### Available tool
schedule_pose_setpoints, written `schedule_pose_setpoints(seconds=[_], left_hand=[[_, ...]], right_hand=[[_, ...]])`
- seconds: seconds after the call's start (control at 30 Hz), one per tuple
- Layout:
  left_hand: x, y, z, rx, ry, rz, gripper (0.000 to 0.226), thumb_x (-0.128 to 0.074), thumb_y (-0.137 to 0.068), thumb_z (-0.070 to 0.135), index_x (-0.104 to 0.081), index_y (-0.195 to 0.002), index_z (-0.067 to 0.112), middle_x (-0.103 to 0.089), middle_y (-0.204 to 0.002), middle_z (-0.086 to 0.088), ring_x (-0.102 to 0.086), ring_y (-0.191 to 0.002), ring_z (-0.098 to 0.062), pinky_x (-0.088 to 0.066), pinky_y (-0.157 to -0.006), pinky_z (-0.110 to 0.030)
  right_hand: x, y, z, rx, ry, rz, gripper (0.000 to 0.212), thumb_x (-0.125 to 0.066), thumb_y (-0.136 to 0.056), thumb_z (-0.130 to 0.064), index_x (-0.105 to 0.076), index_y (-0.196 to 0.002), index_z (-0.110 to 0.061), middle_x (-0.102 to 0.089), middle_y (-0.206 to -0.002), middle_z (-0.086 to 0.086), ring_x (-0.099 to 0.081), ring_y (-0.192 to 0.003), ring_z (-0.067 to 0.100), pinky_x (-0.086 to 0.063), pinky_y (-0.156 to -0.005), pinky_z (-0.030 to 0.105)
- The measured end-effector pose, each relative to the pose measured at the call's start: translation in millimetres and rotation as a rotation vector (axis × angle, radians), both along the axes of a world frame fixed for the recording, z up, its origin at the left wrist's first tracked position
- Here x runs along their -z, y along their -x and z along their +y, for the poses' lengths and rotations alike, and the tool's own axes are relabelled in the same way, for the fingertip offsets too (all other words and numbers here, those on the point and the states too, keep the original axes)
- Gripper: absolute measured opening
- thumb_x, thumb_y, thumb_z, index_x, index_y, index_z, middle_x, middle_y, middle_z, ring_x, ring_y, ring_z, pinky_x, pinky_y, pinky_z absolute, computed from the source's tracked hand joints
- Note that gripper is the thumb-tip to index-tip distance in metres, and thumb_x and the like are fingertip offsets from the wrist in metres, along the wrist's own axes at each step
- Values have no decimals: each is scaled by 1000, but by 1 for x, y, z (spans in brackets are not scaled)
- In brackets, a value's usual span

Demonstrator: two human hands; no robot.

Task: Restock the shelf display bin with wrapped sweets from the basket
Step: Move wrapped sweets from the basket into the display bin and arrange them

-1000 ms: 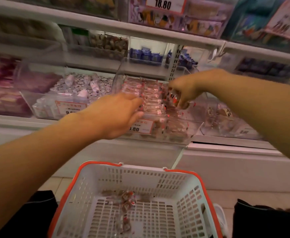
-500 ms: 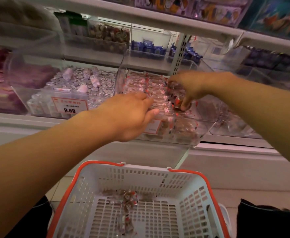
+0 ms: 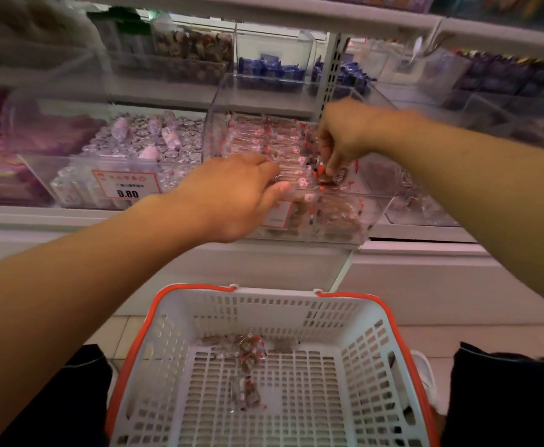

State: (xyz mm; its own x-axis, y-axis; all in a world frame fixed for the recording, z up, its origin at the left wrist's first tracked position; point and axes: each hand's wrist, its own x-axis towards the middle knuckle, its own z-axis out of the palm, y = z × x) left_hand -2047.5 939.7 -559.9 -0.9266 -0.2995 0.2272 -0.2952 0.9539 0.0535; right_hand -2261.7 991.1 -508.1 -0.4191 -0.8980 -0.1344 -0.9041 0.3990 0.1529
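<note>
Head view. Clear display bin (image 3: 372, 217) sits on the shelf, its left part packed with rows of wrapped sweets (image 3: 264, 146); right part only thinly filled. Right hand (image 3: 344, 137) reaches in from above, fingers curled down, pinching one sweet (image 3: 325, 178) low in the bin. Left hand (image 3: 235, 191) lies at the bin's front edge, fingers straight on the rows, covering part of the bin's price tag (image 3: 278, 214). Neighbouring bin (image 3: 80, 172) to the left, tagged 9.80, touches its side wall. Basket (image 3: 296, 304) below, well apart; a few sweets left on its floor (image 3: 248, 350). Upper shelf edge (image 3: 296, 11) overhangs the hands.
</note>
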Motion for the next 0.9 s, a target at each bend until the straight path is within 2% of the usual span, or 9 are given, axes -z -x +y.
schedule_pose_setpoints(seconds=[0.13,0.27,0.33,0.4,0.47,0.53,0.63,0.73,0.9], left_hand=[[4,-8,5,112,188,398,28,-52,-95,35,-61,-100,9,-61,-102,-12,-55,-96,-33,-45,-83,-45],[47,-29,18,256,265,528,20,-59,-91,22,-57,-74,11,-57,-73,-10,-51,-70,-31,-41,-63,-41],[93,-41,22,208,129,211,16,-60,-88,24,-59,-77,13,-62,-77,-9,-58,-74,-31,-45,-64,-39],[145,-56,24,-27,-55,-196,17,-55,-89,34,-62,-91,19,-67,-101,-6,-63,-92,-30,-51,-76,-40],[195,-72,30,-281,-297,-397,28,-56,-89,42,-62,-109,23,-64,-121,-5,-61,-108,-28,-50,-91,-41],[238,-86,40,-459,-521,-436,40,-61,-89,40,-58,-123,20,-59,-129,-8,-56,-116,-29,-46,-98,-38],[294,-96,54,-556,-650,-510,57,-63,-88,37,-46,-138,16,-50,-136,-12,-52,-122,-32,-43,-100,-39],[333,-92,50,-665,-734,-493,70,-65,-89,38,-33,-147,15,-36,-147,-11,-45,-131,-33,-39,-104,-40],[384,-58,25,-958,-979,-156,81,-71,-84,31,-28,-149,8,-33,-152,-10,-42,-134,-30,-43,-97,-32]], right_hand=[[2,-33,27,-65,525,116,14,-78,-83,-17,-70,-93,-12,-68,-93,8,-64,-82,26,-56,-78,39],[82,-98,84,-238,1256,-65,6,-66,-87,-23,-62,-83,-22,-51,-64,-13,-52,-57,11,-40,-54,25],[158,-121,105,-107,1131,-323,4,-65,-88,-22,-63,-87,-19,-52,-63,-10,-54,-59,14,-42,-56,28],[232,-134,116,67,596,-565,17,-67,-88,-27,-65,-103,-19,-66,-84,-2,-65,-81,21,-52,-73,34],[295,-137,127,124,108,-688,59,-75,-82,-34,-51,-135,-21,-58,-130,8,-56,-120,30,-48,-98,39],[341,-134,137,214,-113,-784,102,-84,-72,-41,-24,-153,-23,-28,-156,10,-35,-139,35,-38,-111,46],[389,-123,150,537,-108,-832,125,-91,-62,-44,-12,-156,-21,-17,-159,10,-28,-143,37,-35,-114,47],[424,-108,147,797,8,-908,121,-88,-68,-43,-11,-157,-16,-10,-163,7,-24,-146,34,-32,-116,44],[458,-114,111,1047,304,-1022,109,-87,-57,-58,-39,-145,-16,-43,-148,10,-42,-136,33,-42,-109,44]])
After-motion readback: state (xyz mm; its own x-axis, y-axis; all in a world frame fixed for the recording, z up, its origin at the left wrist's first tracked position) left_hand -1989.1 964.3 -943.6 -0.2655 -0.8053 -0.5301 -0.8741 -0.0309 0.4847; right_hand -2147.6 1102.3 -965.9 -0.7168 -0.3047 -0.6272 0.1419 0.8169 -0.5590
